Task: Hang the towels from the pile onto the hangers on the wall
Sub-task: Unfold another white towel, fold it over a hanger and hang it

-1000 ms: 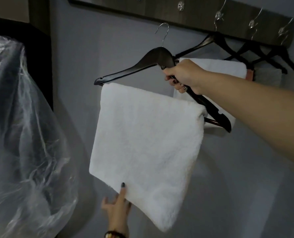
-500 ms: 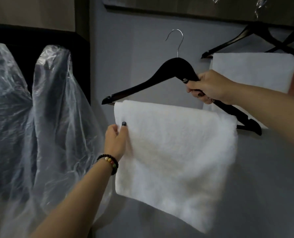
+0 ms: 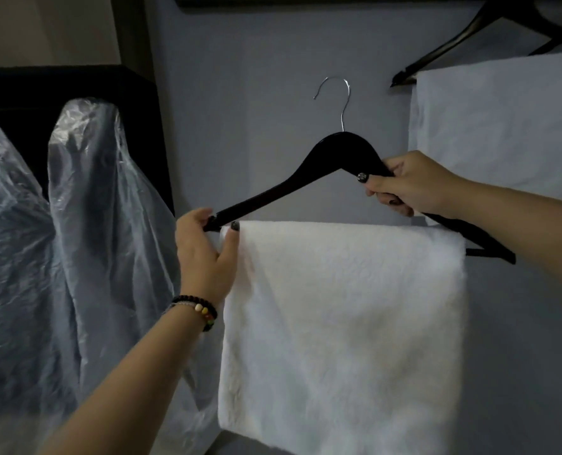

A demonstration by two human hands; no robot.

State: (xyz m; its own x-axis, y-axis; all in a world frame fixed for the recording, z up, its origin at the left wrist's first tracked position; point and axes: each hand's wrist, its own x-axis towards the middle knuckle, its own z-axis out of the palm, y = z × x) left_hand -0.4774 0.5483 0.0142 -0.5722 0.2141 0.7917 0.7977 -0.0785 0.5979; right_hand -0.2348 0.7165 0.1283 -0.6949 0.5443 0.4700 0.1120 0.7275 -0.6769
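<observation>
Head view, towel (image 3: 345,323) hiding hanger (image 3: 306,178) bar

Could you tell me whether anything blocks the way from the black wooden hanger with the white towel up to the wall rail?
Nothing visible does. The black wooden hanger, held by the left hand and right hand, has bare grey wall above its metal hook. The hanging white towel stays off to the right.

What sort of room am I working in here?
Probably a wardrobe or laundry corner: a grey wall with a white fluffy towel already hung on a black wooden hanger, and garments under clear plastic covers to the left.
</observation>
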